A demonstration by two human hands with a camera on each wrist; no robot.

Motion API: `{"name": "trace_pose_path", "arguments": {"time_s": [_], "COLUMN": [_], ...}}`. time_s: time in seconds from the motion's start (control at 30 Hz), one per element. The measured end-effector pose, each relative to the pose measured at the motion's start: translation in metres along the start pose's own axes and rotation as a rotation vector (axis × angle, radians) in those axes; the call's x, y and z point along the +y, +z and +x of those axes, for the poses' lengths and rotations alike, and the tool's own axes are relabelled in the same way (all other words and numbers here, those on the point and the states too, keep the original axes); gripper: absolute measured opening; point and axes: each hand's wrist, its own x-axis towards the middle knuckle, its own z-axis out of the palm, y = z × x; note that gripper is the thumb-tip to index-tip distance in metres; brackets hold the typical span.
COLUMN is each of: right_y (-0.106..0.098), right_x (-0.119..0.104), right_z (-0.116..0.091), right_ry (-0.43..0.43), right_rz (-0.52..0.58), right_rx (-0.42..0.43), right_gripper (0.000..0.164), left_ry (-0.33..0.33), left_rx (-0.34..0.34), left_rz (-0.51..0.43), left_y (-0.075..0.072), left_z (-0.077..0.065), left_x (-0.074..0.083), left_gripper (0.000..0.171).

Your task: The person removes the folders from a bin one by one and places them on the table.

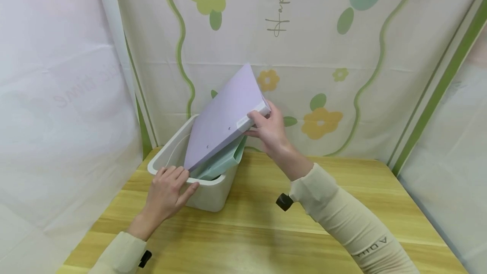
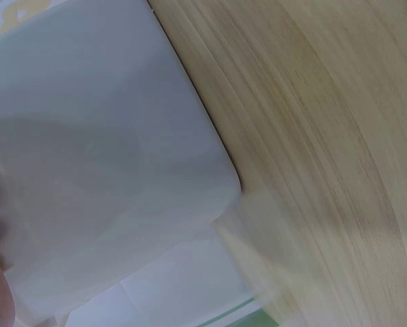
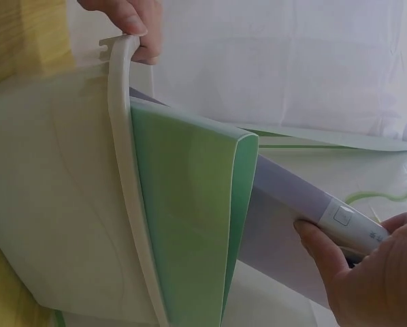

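A purple folder slants out of a white plastic bin, its lower end inside. My right hand pinches the folder's spine near its upper right corner, by a clear label pocket. Below it, a green folder leans in the same bin and sticks out past the rim. My left hand grips the bin's near left rim, fingers over the edge and thumb along the outside. In the left wrist view the bin's wall fills much of the picture, and only a little of that hand shows.
The bin stands toward the back left of a wooden table. Behind it hangs a white curtain printed with flowers, and more white sheets enclose the sides. A thin pale cord or line shows inside the bin.
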Motion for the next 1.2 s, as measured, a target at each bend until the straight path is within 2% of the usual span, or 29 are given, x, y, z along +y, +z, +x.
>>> {"name": "trace_pose_path", "arguments": {"time_s": [1.2], "right_y": [-0.017], "right_x": [-0.011], "right_z": [-0.005], "right_ry": [-0.031], "right_rz": [0.021], "right_rx": [-0.022], "right_gripper": [0.048], "left_ry": [-0.006], "left_rx": [-0.010], "left_rz": [0.007], "left_y": [0.000], "left_z": [0.001], "left_x": [0.002], "left_gripper": [0.055]}}
